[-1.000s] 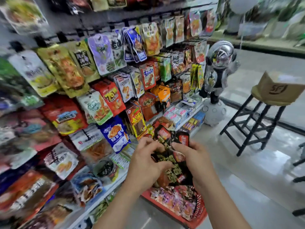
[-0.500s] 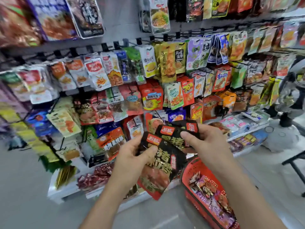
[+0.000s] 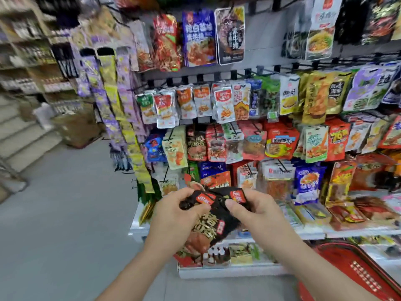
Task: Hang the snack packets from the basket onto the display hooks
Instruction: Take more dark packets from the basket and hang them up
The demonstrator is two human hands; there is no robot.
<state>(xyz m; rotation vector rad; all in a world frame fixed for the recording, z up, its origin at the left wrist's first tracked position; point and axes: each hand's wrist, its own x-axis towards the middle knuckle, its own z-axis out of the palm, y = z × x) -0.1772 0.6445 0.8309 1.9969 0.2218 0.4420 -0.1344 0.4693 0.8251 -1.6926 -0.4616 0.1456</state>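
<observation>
Evidently pinching black snack packets [image 3: 209, 228] at top corners with left hand [image 3: 173, 216] and right hand [image 3: 260, 211], probably separating one for hanging.

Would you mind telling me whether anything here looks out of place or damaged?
Nothing looks spilled or torn. The only untidy thing is the bunch of black snack packets, held crumpled and fanned at uneven angles between the left hand and the right hand, not yet on a hook.
</observation>
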